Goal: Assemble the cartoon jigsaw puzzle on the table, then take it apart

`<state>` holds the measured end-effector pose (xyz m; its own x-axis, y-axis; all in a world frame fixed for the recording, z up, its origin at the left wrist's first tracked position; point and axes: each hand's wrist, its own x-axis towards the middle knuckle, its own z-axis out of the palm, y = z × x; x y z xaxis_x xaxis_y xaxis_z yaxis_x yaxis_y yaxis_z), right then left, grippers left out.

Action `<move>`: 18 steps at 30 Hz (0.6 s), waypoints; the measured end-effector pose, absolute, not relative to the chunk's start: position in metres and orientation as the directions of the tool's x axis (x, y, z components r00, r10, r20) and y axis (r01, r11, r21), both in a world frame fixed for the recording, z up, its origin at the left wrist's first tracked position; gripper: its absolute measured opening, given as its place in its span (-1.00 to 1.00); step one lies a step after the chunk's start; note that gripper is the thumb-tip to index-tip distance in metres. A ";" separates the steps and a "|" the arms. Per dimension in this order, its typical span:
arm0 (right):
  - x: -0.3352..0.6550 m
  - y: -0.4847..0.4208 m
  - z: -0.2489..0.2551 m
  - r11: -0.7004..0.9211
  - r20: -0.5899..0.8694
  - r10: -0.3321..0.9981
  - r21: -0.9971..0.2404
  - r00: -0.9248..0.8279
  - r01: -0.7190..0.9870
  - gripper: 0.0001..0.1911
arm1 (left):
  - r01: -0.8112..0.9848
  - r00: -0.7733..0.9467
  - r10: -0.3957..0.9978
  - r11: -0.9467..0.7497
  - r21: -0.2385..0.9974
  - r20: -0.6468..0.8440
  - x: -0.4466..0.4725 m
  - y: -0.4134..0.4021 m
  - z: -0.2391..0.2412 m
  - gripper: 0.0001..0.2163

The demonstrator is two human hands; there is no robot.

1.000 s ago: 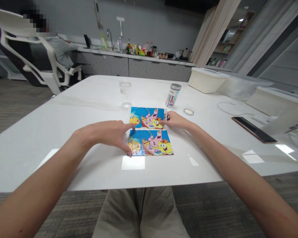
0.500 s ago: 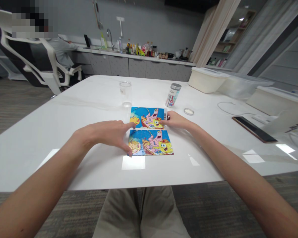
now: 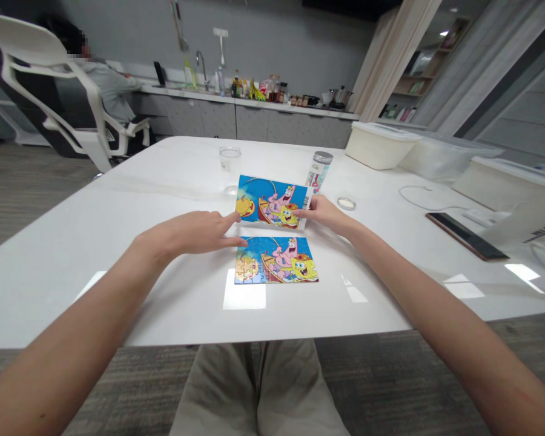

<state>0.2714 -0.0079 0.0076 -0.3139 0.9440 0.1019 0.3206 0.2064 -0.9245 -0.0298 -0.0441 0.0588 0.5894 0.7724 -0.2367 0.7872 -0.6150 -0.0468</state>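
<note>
My right hand (image 3: 329, 215) pinches the right edge of a picture card (image 3: 272, 203), thumb on its front. The card is tilted up off the table and shows a pink starfish and a yellow sponge character in a boat. Below it lies an assembled jigsaw puzzle (image 3: 277, 260) with the same picture, flat on the table. My left hand (image 3: 197, 233) is open, thumb and fingers apart. Its fingertips are at the card's left edge, and its thumb is by the puzzle's upper left corner. Whether the fingertips touch the card I cannot tell.
Behind the card stand a clear jar (image 3: 230, 160) and a lidded canister (image 3: 320, 168); a round lid (image 3: 346, 203) lies beside it. Storage boxes (image 3: 381, 145), a cable and a phone (image 3: 465, 236) are on the right. A person (image 3: 106, 91) sits at far left.
My right hand has raised the card, tilting it up from the table above the puzzle. My left hand's thumb has moved up from the puzzle's lower left corner to its upper left.
</note>
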 end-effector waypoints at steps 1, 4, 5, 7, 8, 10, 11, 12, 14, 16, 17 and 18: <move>0.271 -0.009 0.008 0.199 0.096 0.946 -0.926 -0.309 0.320 -0.66 | 0.788 0.585 0.776 -0.613 -0.060 -0.236 -0.030 -0.044 0.058 -0.40; 0.270 -0.011 0.009 0.189 0.091 0.949 -0.932 -0.303 0.311 -0.67 | 0.800 0.555 0.798 -0.589 -0.112 -0.235 -0.031 -0.044 0.057 -0.45; 0.269 -0.012 0.009 0.187 0.092 0.948 -0.936 -0.304 0.299 -0.67 | 0.806 0.541 0.807 -0.578 -0.130 -0.235 -0.031 -0.044 0.057 -0.46; 0.269 -0.013 0.011 0.175 0.088 0.946 -0.948 -0.311 0.264 -0.67 | 0.813 0.524 0.821 -0.562 -0.155 -0.228 -0.032 -0.043 0.056 -0.46; 0.268 -0.013 0.011 0.166 0.084 0.946 -0.955 -0.314 0.246 -0.66 | 0.815 0.518 0.826 -0.556 -0.164 -0.223 -0.033 -0.042 0.056 -0.46; 0.267 -0.014 0.013 0.146 0.073 0.946 -0.966 -0.316 0.215 -0.65 | 0.821 0.505 0.835 -0.543 -0.179 -0.217 -0.033 -0.041 0.055 -0.44; 0.267 -0.014 0.014 0.138 0.068 0.946 -0.969 -0.318 0.203 -0.63 | 0.824 0.499 0.839 -0.537 -0.182 -0.217 -0.033 -0.040 0.054 -0.43; 0.266 -0.015 0.014 0.133 0.066 0.945 -0.972 -0.319 0.194 -0.62 | 0.826 0.495 0.841 -0.534 -0.183 -0.218 -0.033 -0.040 0.054 -0.42; 0.266 -0.015 0.015 0.131 0.068 0.945 -0.975 -0.320 0.179 -0.59 | 0.826 0.495 0.841 -0.533 -0.182 -0.219 -0.033 -0.040 0.054 -0.40; 0.267 -0.016 0.015 0.127 0.066 0.946 -0.976 -0.318 0.177 -0.58 | 0.824 0.503 0.839 -0.538 -0.179 -0.205 -0.032 -0.041 0.055 -0.39; 0.267 -0.016 0.015 0.124 0.062 0.947 -0.976 -0.315 0.180 -0.58 | 0.823 0.509 0.839 -0.540 -0.177 -0.195 -0.032 -0.042 0.055 -0.38; 0.267 -0.015 0.014 0.120 0.058 0.949 -0.975 -0.311 0.185 -0.58 | 0.823 0.512 0.838 -0.541 -0.173 -0.186 -0.032 -0.043 0.056 -0.37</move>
<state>0.2674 -0.0155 0.0142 -0.3114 0.9485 0.0578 0.1850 0.1201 -0.9754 -0.0321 -0.0430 0.0558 0.5122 0.8385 -0.1861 0.8228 -0.5411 -0.1735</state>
